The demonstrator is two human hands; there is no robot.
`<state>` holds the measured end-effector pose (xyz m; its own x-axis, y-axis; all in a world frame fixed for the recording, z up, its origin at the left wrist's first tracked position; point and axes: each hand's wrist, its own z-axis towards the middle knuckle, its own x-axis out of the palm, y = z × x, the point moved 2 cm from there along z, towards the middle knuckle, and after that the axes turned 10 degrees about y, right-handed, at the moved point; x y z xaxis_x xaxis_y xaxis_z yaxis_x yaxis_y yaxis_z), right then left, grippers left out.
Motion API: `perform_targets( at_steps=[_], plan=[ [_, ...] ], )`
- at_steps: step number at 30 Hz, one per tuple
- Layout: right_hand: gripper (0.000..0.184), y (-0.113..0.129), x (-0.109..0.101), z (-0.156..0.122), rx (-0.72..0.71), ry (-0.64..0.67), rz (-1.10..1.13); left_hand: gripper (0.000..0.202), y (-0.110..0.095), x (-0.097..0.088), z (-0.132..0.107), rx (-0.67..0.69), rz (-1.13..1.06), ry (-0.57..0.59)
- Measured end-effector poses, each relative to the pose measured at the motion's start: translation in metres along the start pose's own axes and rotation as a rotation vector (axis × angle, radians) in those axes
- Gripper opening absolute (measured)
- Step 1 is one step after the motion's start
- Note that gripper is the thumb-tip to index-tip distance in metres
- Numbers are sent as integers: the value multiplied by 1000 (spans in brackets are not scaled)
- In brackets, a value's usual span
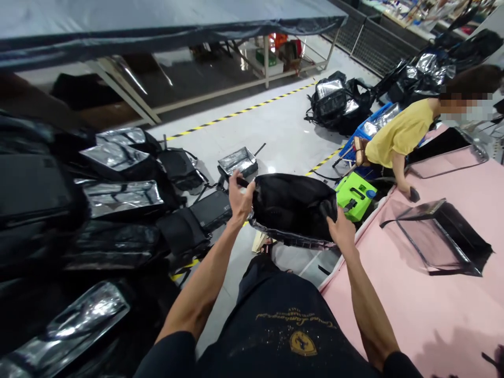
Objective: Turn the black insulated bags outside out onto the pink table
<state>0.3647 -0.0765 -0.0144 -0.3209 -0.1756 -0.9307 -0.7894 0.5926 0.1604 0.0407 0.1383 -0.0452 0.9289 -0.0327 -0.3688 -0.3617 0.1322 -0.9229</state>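
Note:
A black fabric bag (293,205) is stretched between my two hands in front of my body, with its dark inside facing up. My left hand (241,197) grips the bag's left edge, fingers up and thumb against the fabric. At the opposite edge, my right hand (340,229) pinches the cloth. Shiny trim runs along the side of the bag nearest to me. On the pink table to the right lies a clear-windowed bag piece (444,239) with black sides.
Black bags with silver lining (122,197) are piled on the left. A small silver-lined box (238,161) lies on the floor. A bright green case (355,195) stands beside the pink table (397,310). A co-worker in a yellow top (405,131) leans over that table.

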Motion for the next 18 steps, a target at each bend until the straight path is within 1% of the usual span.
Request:
perform_targets(
  at_steps=[1,3,4,5,6,7,8,9,10,12,15,17,18],
  plan=[
    [58,5,-14,-7,-33,-54,-28,76,-20,0,-6,99,41,25],
    [58,18,-36,-23,-150,-154,-45,94,-59,9,-23,255,190,135],
    [59,26,-44,-33,-234,-194,-38,106,-74,15,-33,300,285,193],
    [60,36,-48,-43,-331,-221,-26,117,-84,22,-42,319,379,231],
    [61,46,-50,-53,-431,-235,-14,124,-91,27,-49,314,461,241],
    [62,56,-49,-63,-524,-237,-5,127,-93,30,-56,292,527,227],
    [62,66,-47,-72,-604,-227,-4,125,-91,28,-61,262,573,200],
    [62,74,-44,-80,-666,-212,-8,120,-86,23,-65,230,603,170],
    [62,81,-42,-87,-713,-195,-15,113,-79,15,-69,201,621,145],
    [62,88,-41,-98,-797,-156,-25,98,-64,-10,-80,166,637,131],
    [62,83,-44,-107,-937,-100,-6,71,-51,-50,-107,147,640,136],
    [64,74,-44,-108,-1013,-71,21,53,-52,-68,-131,168,648,132],
    [66,69,-43,-107,-1035,-61,34,46,-53,-72,-142,183,657,127]
  ],
)
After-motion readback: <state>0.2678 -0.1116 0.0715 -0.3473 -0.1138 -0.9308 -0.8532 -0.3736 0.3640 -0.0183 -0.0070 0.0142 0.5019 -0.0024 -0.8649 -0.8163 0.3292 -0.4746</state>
